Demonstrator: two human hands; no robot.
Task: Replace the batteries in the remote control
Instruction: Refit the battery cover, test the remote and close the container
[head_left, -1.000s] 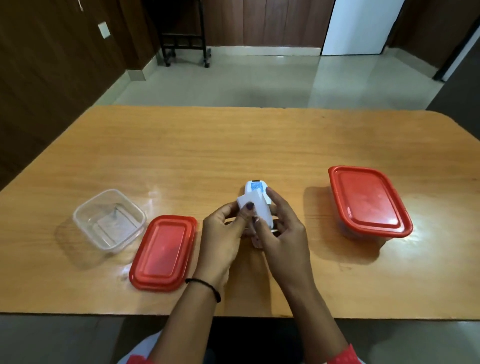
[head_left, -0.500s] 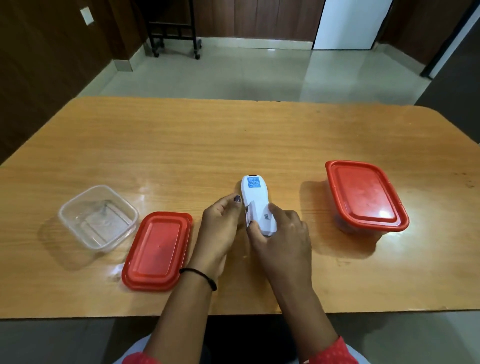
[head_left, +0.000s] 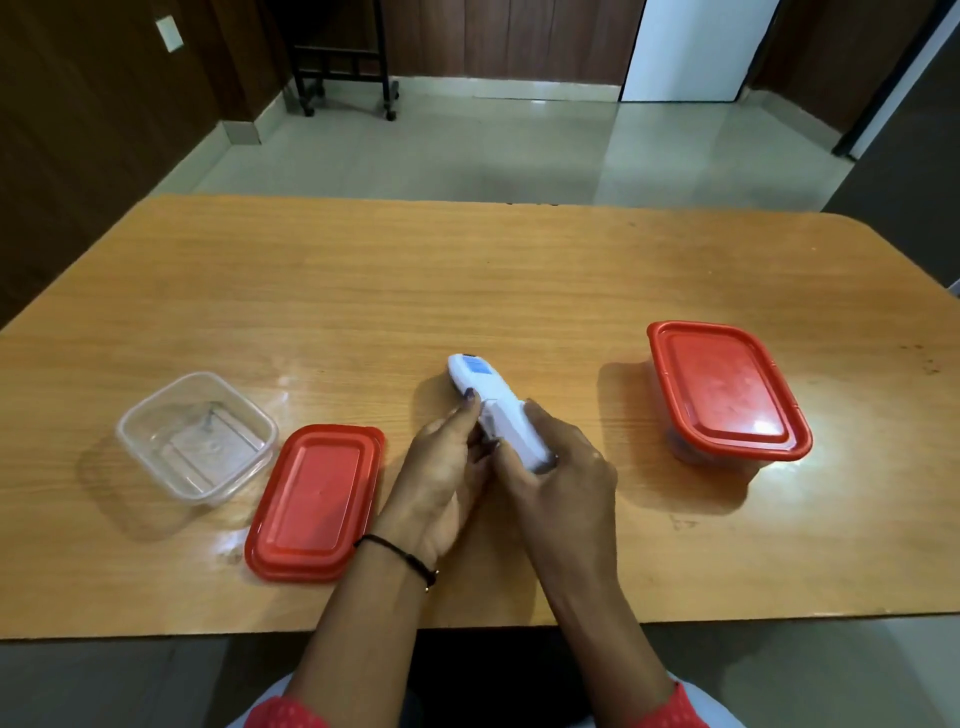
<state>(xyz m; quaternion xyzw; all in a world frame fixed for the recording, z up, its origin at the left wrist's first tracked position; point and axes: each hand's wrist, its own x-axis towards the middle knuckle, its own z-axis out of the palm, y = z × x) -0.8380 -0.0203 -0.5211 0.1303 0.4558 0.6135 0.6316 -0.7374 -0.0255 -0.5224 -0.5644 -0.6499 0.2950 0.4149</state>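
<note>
The loose cover we held 1 second ago now sits on the remote (head_left: 493, 405); both hands, left hand (head_left: 447, 467) and right hand (head_left: 556, 467), pinch it, so the swap looks nearly finished.

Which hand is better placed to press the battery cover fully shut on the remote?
Probably the left hand. Its thumb already rests on the cover's edge at the middle of the remote, while the right hand wraps the near end and steadies it just above the table.
</note>
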